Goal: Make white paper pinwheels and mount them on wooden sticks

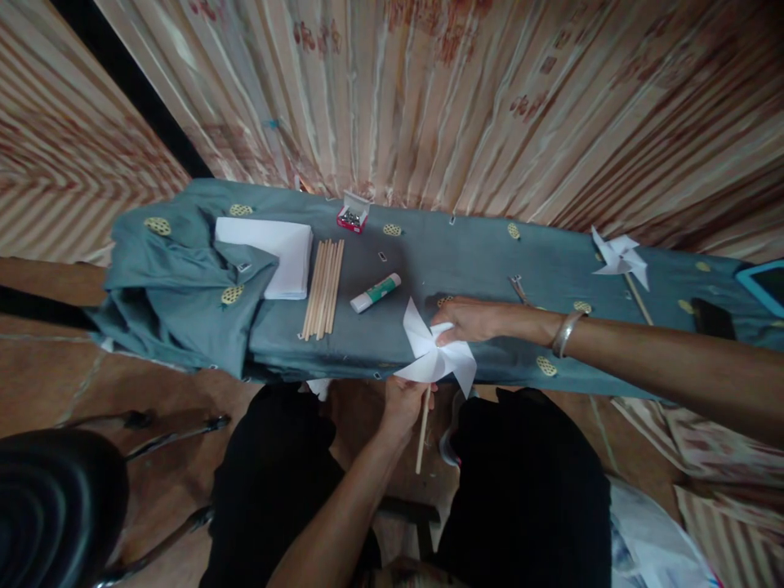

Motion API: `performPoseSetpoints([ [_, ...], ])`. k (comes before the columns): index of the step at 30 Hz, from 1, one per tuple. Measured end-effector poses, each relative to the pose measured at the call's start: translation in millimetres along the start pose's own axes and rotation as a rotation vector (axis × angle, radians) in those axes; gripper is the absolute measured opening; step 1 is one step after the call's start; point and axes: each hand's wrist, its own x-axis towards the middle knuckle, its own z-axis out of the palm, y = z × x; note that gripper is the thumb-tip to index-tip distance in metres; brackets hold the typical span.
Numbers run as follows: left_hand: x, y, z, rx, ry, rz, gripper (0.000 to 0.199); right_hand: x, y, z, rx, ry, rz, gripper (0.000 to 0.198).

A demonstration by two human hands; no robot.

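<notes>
A white paper pinwheel (436, 359) on a wooden stick (422, 433) is held at the front edge of the cloth-covered table. My left hand (401, 406) is closed around the stick just below the blades, which partly cover the fingers. On the far side, my right hand (469, 318), with a bangle at the wrist, has its fingers closed on an upper blade near the centre. The exact fingertip contact is hard to make out. A glue stick (376, 293) lies on the cloth to the left of the pinwheel.
Several wooden sticks (324, 290) lie beside a stack of white paper (287, 257). An open red box of small metal pins (353, 216) stands at the back. To the right are scissors (518, 288), another pinwheel (620, 255), a dark phone (712, 318) and a blue-edged tablet (765, 286).
</notes>
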Motion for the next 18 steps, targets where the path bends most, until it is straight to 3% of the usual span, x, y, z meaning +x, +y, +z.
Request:
performPoseSetpoints([
  [5, -1.0, 4.2, 2.0, -0.027, -0.009, -0.023, 0.020, 1.1, 0.4, -0.7, -0.039, -0.039, -0.009, 0.020],
  [12, -0.5, 4.1, 2.1, -0.032, 0.001, -0.048, 0.023, -1.1, -10.1, -3.4, -0.079, -0.062, 0.091, 0.016],
  [18, -3.1, 5.6, 4.6, -0.032, 0.028, -0.026, 0.029, -5.8, -10.3, -5.3, -0.066, -0.060, 0.070, 0.022],
])
